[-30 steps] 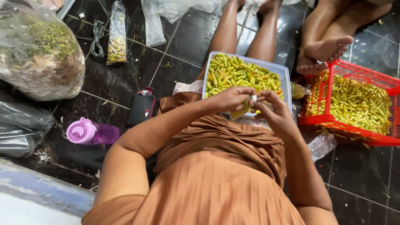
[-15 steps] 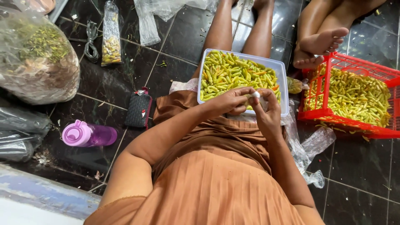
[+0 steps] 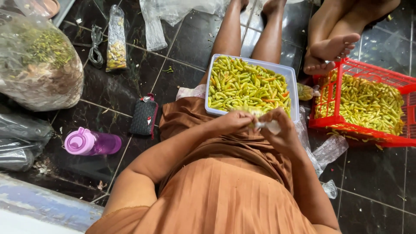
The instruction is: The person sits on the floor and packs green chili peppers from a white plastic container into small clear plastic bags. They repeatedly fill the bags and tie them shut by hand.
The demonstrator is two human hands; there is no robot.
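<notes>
The left hand [image 3: 232, 122] and the right hand [image 3: 279, 130] meet over the lap, at the near edge of a pale tub [image 3: 291, 84] of green-yellow chillies [image 3: 247, 84] resting on the legs; both are curled, fingers pressed together, pinching a small whitish piece [image 3: 269, 126] between them. On the dark tiled floor [image 3: 182, 65], a red crate [image 3: 368, 130] of more chillies stands just right of the tub, with another person's bare feet [image 3: 333, 50] at its far edge. A purple bottle [image 3: 92, 143] and a small dark pouch [image 3: 144, 117] lie to the left.

Dark tiled floor [image 3: 182, 65] lies open left of the clear tub [image 3: 293, 93]. Right side crowded: red basket [image 3: 342, 123], another person's feet [image 3: 331, 50]. Purple bottle [image 3: 91, 143] and pouch [image 3: 144, 117] block the near left.
</notes>
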